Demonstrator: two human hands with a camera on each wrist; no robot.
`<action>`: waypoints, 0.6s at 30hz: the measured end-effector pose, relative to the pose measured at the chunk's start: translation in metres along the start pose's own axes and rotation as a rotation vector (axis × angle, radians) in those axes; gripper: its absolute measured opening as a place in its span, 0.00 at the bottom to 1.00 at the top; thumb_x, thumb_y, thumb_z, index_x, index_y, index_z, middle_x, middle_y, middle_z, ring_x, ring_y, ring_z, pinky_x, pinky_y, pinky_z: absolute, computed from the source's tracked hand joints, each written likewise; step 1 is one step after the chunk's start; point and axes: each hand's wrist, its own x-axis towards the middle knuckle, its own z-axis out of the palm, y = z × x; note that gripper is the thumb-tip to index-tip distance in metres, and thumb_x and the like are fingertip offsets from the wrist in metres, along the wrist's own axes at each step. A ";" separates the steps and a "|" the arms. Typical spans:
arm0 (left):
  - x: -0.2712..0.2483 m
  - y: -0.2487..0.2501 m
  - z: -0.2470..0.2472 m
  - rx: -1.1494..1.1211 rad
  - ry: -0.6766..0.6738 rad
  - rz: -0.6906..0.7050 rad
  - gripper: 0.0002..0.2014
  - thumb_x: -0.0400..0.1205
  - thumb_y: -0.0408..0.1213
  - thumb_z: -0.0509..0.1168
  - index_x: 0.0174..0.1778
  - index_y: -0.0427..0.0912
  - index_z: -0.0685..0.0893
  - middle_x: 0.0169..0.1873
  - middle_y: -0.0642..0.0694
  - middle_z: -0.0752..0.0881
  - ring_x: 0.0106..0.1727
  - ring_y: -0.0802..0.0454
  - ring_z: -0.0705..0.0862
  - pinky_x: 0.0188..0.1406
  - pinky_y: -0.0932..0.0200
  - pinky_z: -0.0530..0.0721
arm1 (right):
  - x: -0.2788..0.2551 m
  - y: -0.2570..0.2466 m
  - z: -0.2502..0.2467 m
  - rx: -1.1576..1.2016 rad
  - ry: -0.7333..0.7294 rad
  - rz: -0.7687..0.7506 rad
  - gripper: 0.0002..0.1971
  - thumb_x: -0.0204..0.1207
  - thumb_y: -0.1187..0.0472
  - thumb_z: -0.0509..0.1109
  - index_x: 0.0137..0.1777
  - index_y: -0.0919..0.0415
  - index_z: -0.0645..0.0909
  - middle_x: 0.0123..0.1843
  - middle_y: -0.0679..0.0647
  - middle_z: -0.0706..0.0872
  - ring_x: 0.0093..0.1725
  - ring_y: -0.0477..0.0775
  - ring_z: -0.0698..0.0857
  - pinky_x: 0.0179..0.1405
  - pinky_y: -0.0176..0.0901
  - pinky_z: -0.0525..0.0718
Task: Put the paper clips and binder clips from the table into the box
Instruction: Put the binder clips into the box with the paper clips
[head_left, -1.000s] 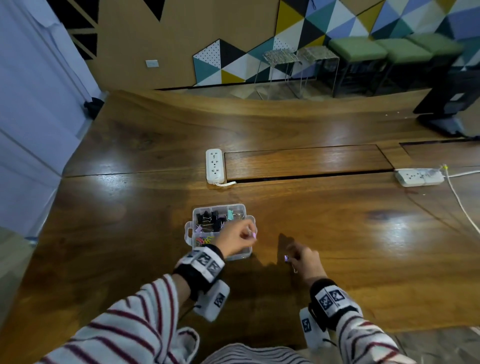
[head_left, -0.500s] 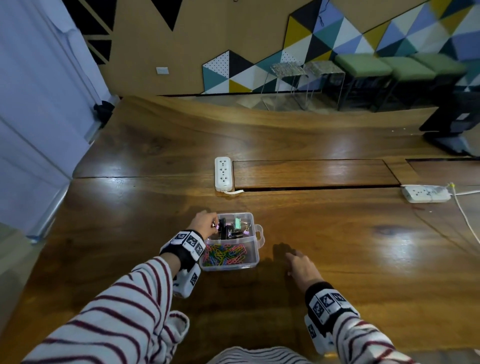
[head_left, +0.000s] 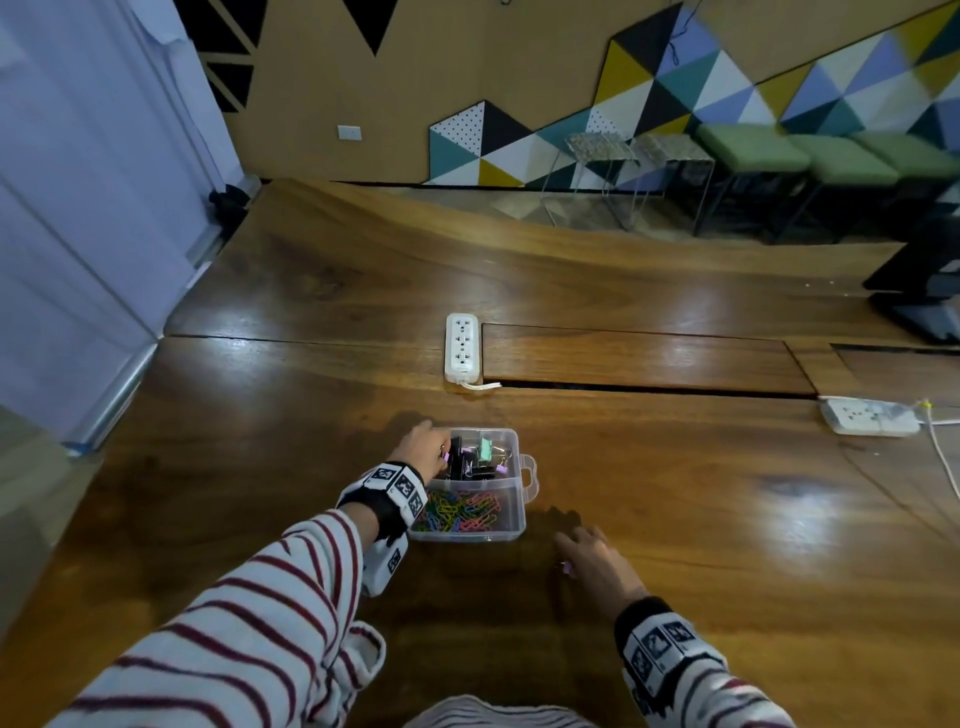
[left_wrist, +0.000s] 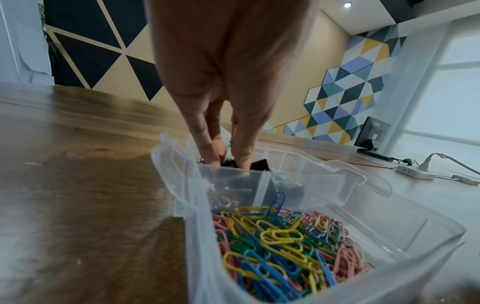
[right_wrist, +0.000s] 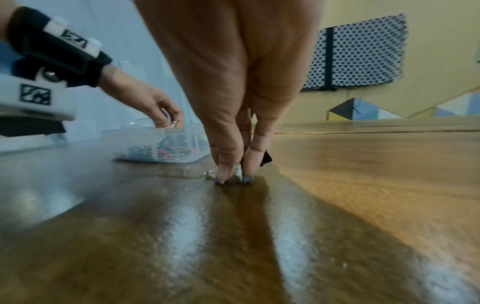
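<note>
A clear plastic box (head_left: 521, 501) stands on the wooden table. Its near compartment holds several coloured paper clips (head_left: 462, 512) (left_wrist: 280, 242). The far compartment holds several black, purple and green binder clips (head_left: 480, 457). My left hand (head_left: 441, 451) (left_wrist: 226, 162) reaches into the far compartment from the left, its fingertips pinching a small binder clip by the wire handles. My right hand (head_left: 563, 558) (right_wrist: 235, 176) is on the table right of the box, its fingertips pinching a small purple binder clip (head_left: 567, 568) that lies on the wood.
A white power strip (head_left: 461, 345) lies beyond the box beside a cable hatch. A second strip (head_left: 870, 415) with a white cable sits far right. A dark monitor base (head_left: 924, 296) stands at the right edge. Bare wood lies around the box.
My left hand has carried its clip from the box's front right corner to the far compartment. My right hand has stayed on the table over the purple clip.
</note>
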 end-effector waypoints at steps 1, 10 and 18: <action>0.000 0.000 -0.001 0.007 0.003 0.001 0.10 0.78 0.30 0.66 0.55 0.38 0.80 0.59 0.39 0.77 0.58 0.42 0.81 0.60 0.48 0.82 | -0.001 -0.003 0.001 -0.042 -0.005 -0.032 0.26 0.78 0.70 0.60 0.75 0.55 0.61 0.72 0.59 0.71 0.73 0.61 0.68 0.67 0.49 0.78; -0.002 0.001 -0.011 -0.145 -0.033 0.065 0.14 0.75 0.26 0.68 0.57 0.40 0.82 0.60 0.41 0.80 0.62 0.47 0.80 0.63 0.55 0.80 | 0.003 -0.005 -0.019 0.325 -0.027 0.077 0.05 0.76 0.64 0.67 0.45 0.52 0.78 0.49 0.49 0.81 0.48 0.46 0.81 0.47 0.32 0.82; -0.043 -0.039 -0.037 -0.403 0.150 0.000 0.12 0.78 0.30 0.66 0.58 0.37 0.80 0.57 0.40 0.85 0.60 0.47 0.83 0.63 0.57 0.80 | 0.044 -0.022 -0.077 1.006 0.132 0.072 0.06 0.70 0.67 0.73 0.40 0.55 0.81 0.43 0.51 0.86 0.45 0.48 0.85 0.52 0.42 0.83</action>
